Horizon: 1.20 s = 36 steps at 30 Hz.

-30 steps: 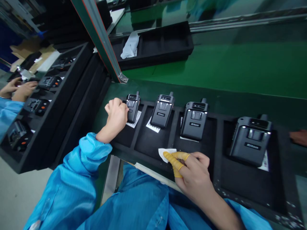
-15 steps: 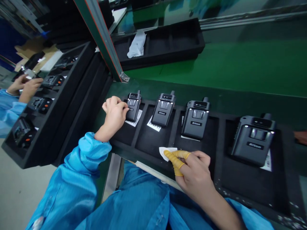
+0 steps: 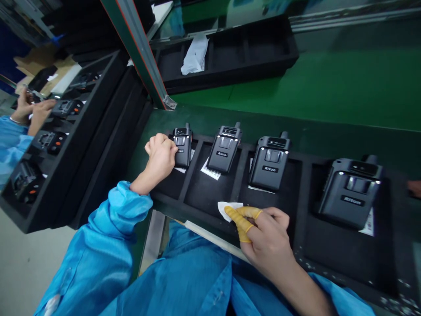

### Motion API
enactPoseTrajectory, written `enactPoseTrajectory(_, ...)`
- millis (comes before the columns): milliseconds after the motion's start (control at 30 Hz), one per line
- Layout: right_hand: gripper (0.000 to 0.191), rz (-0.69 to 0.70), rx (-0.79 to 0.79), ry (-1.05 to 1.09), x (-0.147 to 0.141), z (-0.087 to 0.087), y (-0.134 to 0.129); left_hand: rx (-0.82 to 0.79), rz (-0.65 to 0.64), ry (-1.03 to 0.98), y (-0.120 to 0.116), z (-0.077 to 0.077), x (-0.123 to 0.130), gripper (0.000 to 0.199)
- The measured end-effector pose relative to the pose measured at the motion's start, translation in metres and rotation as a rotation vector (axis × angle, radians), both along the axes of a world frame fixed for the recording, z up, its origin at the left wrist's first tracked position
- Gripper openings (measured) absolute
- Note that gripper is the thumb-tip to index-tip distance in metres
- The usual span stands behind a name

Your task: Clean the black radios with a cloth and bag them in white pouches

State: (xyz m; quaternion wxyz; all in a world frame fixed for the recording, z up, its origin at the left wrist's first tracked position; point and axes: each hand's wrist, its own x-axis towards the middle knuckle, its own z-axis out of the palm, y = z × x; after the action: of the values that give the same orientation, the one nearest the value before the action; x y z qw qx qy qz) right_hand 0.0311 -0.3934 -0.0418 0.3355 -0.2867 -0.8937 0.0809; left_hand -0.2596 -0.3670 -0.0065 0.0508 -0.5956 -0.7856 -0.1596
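Observation:
My left hand [image 3: 161, 153] is closed at the left edge of the leftmost two-way radio [image 3: 182, 159], a black handset with a stub antenna and a "Riton" badge. Its fingertips are partly hidden against the casing. Three more such radios, a second [image 3: 224, 162], a third [image 3: 268, 177] and a fourth [image 3: 348, 206], lie in compartments of the black foam tray [image 3: 237, 180], with white labels partly under them. Yellow finger cots cover fingers of my right hand [image 3: 266, 237], which pinches a small white wipe [image 3: 226, 210] over the tray's near side.
On the left, stacked black trays [image 3: 108, 127] hold more radios, and a co-worker's hands [image 3: 36, 109] are beside them. A green post [image 3: 138, 52] rises behind my left hand. Farther back, another black tray [image 3: 226, 72] carries a white pouch [image 3: 196, 55] on the green surface.
The leftmost radio has turned slightly and shifted left with my left hand, covering more of its label. My right hand keeps the wipe in place. The view has shifted a little.

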Motion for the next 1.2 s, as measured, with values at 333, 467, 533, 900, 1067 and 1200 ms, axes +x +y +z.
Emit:
enactPoseTrajectory(333, 0.025, 0.011, -0.038, 0.006, -0.002, 0.007, 0.002, 0.128, -0.011, 0.034, 0.002, -0.005, 0.007, 0.009)
enactPoseTrajectory(467, 0.026, 0.017, -0.022, -0.004, -0.002, 0.008, 0.003, 0.248, 0.057, -0.054, 0.0, 0.005, 0.004, 0.009)
enactPoseTrajectory(533, 0.026, 0.019, -0.02, -0.01, -0.002, 0.007, 0.003, 0.354, 0.092, -0.046, -0.006, 0.013, -0.004, 0.009)
enactPoseTrajectory(900, 0.02, 0.06, 0.03, -0.067, 0.001, 0.029, 0.024, 0.219, 0.269, -0.065, -0.064, -0.01, -0.051, 0.045)
enactPoseTrajectory(1067, 0.02, 0.158, 0.247, -0.208, -0.042, 0.059, 0.073, 0.257, 0.307, -0.139, -0.074, -0.018, -0.046, 0.047)
enactPoseTrajectory(1200, 0.029, 0.246, 0.232, -0.332, -0.104, 0.058, 0.097, 0.318, 0.258, -0.139, -0.077, -0.018, -0.04, 0.047)
